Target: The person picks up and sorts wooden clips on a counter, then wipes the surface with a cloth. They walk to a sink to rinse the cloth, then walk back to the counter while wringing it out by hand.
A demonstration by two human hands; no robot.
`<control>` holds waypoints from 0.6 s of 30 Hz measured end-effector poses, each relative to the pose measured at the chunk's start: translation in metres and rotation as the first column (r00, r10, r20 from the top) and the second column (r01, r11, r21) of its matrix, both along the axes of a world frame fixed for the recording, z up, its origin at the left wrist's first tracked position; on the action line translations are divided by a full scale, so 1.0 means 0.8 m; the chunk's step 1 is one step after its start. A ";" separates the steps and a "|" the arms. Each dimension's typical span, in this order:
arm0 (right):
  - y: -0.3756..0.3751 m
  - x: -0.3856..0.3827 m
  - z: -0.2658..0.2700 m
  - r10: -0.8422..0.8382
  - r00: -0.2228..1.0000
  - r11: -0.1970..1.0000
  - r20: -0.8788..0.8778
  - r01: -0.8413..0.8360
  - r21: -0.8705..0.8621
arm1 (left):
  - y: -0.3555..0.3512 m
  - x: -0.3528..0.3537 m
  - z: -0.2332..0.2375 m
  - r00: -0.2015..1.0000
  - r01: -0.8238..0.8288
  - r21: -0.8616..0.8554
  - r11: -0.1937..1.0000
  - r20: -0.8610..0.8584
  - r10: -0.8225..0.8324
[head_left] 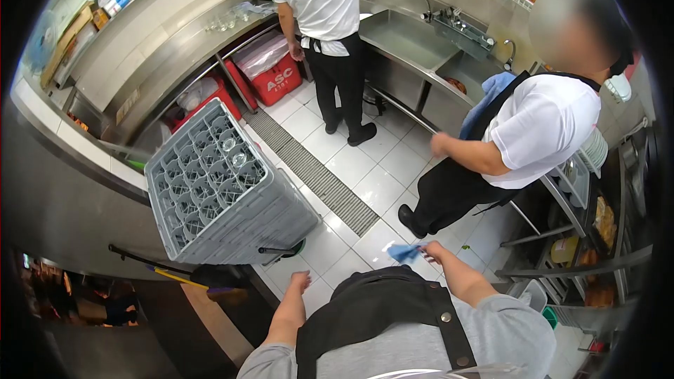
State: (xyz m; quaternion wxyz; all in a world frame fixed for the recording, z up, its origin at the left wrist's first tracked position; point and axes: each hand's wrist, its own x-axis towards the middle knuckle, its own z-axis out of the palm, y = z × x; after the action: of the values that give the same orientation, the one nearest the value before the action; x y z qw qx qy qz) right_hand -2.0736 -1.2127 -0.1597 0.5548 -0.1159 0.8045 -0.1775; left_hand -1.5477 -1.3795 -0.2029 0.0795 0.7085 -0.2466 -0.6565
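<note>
A floor of square, glossy white tiles (351,168) spreads through the middle of the scene, crossed from far left to near right by a long, ribbed grey drain grate (314,168). Left of the grate stands a tall, grey plastic stack of gridded racks (246,221), its foot partly hidden. A red bin with white lettering (270,91) sits farther off, and a small green scrap (465,247) lies on the tiles near right. Along the far left runs a long stainless-steel bench (179,45), with clear glasses (223,24) grouped toward its far end.
</note>
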 end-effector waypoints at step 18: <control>-0.067 0.045 0.337 0.324 0.809 0.497 -0.491 -0.587 -0.639 | 0.001 -0.407 0.272 0.390 0.599 -0.794 0.098 0.182 -0.903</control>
State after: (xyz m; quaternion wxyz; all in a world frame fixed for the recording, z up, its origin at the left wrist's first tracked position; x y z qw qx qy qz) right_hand -2.0375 -1.2659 0.1103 0.3456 -0.5767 0.6647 -0.3258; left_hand -1.8730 -1.3788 0.0144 0.0576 0.2291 -0.8100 -0.5368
